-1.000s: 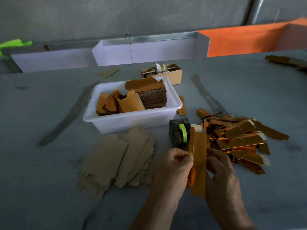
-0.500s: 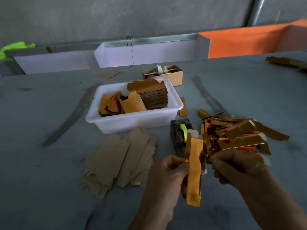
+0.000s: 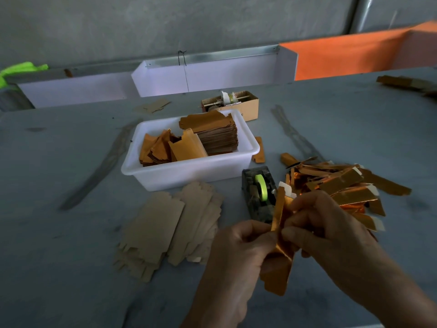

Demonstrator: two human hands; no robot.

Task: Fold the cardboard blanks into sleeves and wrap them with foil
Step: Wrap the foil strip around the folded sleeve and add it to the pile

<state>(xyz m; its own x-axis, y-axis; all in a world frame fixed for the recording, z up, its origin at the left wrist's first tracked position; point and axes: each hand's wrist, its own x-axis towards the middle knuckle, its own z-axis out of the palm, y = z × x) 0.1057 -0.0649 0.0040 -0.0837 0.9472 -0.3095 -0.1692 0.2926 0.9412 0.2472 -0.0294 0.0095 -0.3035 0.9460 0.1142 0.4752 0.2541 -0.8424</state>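
Sleeve (image 3: 280, 252) front and centre: a gold-foiled strip standing nearly upright in the lower middle of the frame, above the desk (image 3: 71, 233) and clear of it. We've got the left hand (image 3: 236, 259) with its grip curled round the sleeve's left edge at mid-height, and the right hand (image 3: 331, 235) pinching the right edge, fingertips bunched on the foil near the top half. Both grips closed on the same piece.

We judge this as the wrapping step, foil being pressed down along the fold. To do it well, we want the left hand holding the cardboard steady while the right runs the foil flat along the edge, no wrinkles and no gap at the crease. The white tab at the top still shows bare, so the foil wants tucking there. The tape dispenser (image 3: 259, 194) sits just behind the hands, handy for fixing the seam.

Up from there, the white tub (image 3: 189, 171) in the middle of the frame holds a stack of foil-faced pieces. Plain cardboard blanks (image 3: 170, 228) lie fanned out at lower left of centre, waiting. At right, the heap of finished sleeves (image 3: 343, 188) sprawls across the desk, and that's where we'd expect this one to go.
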